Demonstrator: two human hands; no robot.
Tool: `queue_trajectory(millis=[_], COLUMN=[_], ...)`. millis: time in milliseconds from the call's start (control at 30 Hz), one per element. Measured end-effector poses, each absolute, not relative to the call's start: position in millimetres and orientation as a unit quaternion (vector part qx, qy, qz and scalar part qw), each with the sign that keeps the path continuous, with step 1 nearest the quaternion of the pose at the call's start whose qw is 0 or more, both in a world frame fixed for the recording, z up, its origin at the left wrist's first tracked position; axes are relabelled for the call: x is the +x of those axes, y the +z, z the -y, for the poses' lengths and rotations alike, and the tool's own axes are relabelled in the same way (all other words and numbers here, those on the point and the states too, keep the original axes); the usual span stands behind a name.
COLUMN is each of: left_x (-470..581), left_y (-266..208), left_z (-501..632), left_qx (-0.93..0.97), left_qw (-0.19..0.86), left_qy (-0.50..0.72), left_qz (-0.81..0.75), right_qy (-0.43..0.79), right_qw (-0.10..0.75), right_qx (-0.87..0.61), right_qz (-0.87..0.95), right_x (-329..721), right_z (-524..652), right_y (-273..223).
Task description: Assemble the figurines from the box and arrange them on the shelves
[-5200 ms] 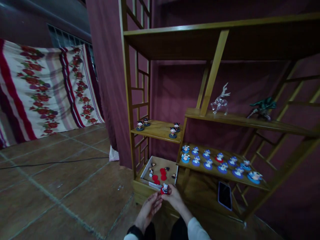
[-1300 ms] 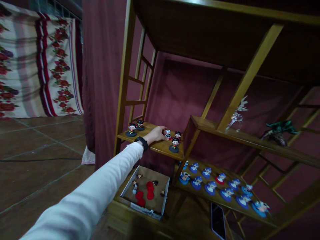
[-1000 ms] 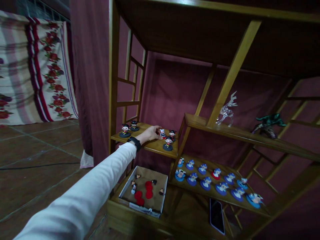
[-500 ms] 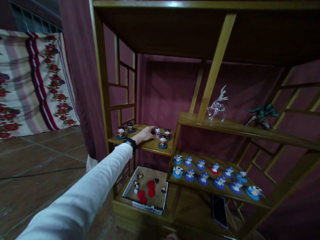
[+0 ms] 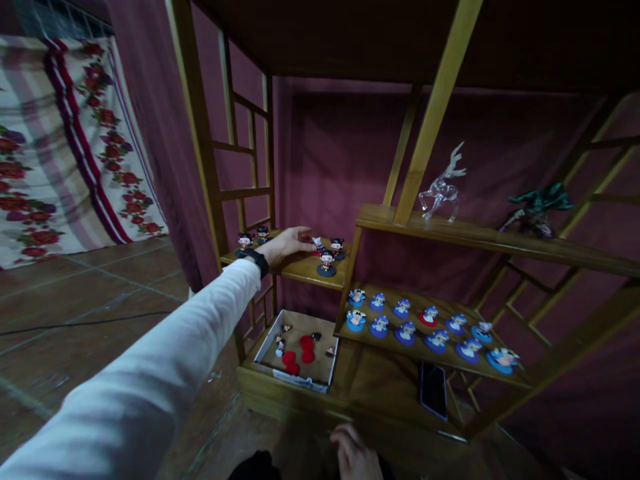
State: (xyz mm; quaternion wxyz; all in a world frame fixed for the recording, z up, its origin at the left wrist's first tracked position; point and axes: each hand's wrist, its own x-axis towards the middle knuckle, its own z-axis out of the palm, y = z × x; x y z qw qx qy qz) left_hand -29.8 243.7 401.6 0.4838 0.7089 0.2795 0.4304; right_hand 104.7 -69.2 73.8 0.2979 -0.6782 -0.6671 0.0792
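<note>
My left hand (image 5: 293,243) reaches onto the upper left shelf (image 5: 295,270), its thumb and fingers apart. Just beyond the fingertips stands a small white-headed figurine (image 5: 319,245) on a red base. Close to it are two black-haired figurines in red, one at the front (image 5: 327,261) and one behind it to the right (image 5: 337,247). Left of my wrist stand two more dark-haired figurines, one nearer (image 5: 245,241) and one farther back (image 5: 263,233). My right hand (image 5: 356,455) is low at the bottom edge, fingers curled; whatever they hold, if anything, is hidden.
Below the shelf, a shallow cardboard box (image 5: 296,380) holds red discs (image 5: 307,348) and several small figure parts. Rows of blue-based figurines (image 5: 406,331) fill the right shelf. A clear deer ornament (image 5: 443,193) and a green sculpture (image 5: 540,208) stand higher. A phone (image 5: 433,391) leans below.
My left fingers have come away from the white-headed figurine, which now stands on its red base. The view has tipped downward, and more of my right hand shows at the bottom.
</note>
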Motion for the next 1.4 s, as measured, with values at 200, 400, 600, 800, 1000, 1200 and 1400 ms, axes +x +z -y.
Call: queue_trajectory(millis=[200,400,600,800,1000,1200,1400], left_x=[-61.1,-107.9,-128.1,-110.6,-102.7,-111.9,-121.5], left_y=[403.7,271.2,111.7,82.5,72.6,74.1,80.7], left_z=[-175.8,-111.4,-112.1,-155.9,-192.6,-208.9,-212.4], left_qx=[0.636,0.522,0.307,0.245,0.16,0.073,0.052], left_qw=[0.365,0.392,0.501,0.554,0.603,0.702,0.712], left_qy=[0.627,0.654,0.598,0.599,0.603,0.556,0.564], left_qz=[-0.263,-0.382,-0.545,-0.523,-0.497,-0.438,-0.416], right_qy=[0.143,0.173,0.229,0.247,0.263,0.192,0.129], right_qw=[0.304,0.305,0.364,0.412,0.413,0.336,0.209], right_qx=[-0.659,-0.658,-0.635,-0.621,-0.664,-0.713,-0.69], right_qz=[0.673,0.666,0.642,0.62,0.565,0.585,0.681], right_x=[107.4,107.5,104.6,96.7,91.7,84.6,71.2], right_z=[72.7,71.5,37.1,-51.4,-147.9,-205.8,-232.2], right_y=[80.9,80.2,74.3,60.7,24.6,5.4,-0.1])
